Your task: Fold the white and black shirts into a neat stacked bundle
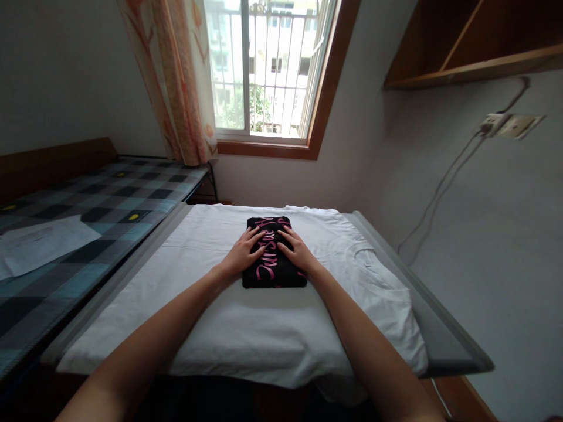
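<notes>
A compact black folded garment (275,276) with pink lettering lies on a white T-shirt (259,328), which is spread over a grey table (444,334). My left hand (243,251) rests flat on the garment's left side, fingers stretched out and slightly apart. On its right side my right hand (301,252) lies flat too, fingers extended toward the lettering. Neither hand grips anything. The T-shirt's neckline shows at the right, and its near edge hangs over the front of the table.
To the left is a bed (149,196) with a checked cover and a sheet of paper (44,243) on it. A barred window (264,76) and a curtain (187,88) are ahead. Wooden shelves (475,64) and a socket with cables (492,124) are on the right wall.
</notes>
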Tool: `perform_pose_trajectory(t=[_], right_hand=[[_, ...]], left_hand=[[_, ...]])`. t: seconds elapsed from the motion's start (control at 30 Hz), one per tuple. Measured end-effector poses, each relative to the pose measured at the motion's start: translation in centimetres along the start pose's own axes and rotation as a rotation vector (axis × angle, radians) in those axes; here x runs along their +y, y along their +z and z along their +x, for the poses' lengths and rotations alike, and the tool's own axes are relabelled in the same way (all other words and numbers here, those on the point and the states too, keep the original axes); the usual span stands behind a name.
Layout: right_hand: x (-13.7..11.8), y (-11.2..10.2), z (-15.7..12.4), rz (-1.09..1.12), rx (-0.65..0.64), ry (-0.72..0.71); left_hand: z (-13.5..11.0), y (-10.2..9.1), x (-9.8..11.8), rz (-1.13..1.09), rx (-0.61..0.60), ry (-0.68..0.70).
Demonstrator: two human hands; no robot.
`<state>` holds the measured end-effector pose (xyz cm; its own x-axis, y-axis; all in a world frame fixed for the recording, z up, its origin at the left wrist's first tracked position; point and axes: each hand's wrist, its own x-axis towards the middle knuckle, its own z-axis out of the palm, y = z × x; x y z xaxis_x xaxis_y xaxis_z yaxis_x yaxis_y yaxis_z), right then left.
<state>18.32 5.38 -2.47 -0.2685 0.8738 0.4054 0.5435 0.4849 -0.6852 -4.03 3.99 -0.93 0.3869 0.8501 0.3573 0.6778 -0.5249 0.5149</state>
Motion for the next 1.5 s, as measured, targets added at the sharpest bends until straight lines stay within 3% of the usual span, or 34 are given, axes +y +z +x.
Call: perform_pose_trajectory(t=[1.5], right_hand=[[0.12,-0.09,0.0,-0.004,-0.01,-0.006]], left_hand=[[0.08,0.36,-0.55,-0.015,0.012,0.014]])
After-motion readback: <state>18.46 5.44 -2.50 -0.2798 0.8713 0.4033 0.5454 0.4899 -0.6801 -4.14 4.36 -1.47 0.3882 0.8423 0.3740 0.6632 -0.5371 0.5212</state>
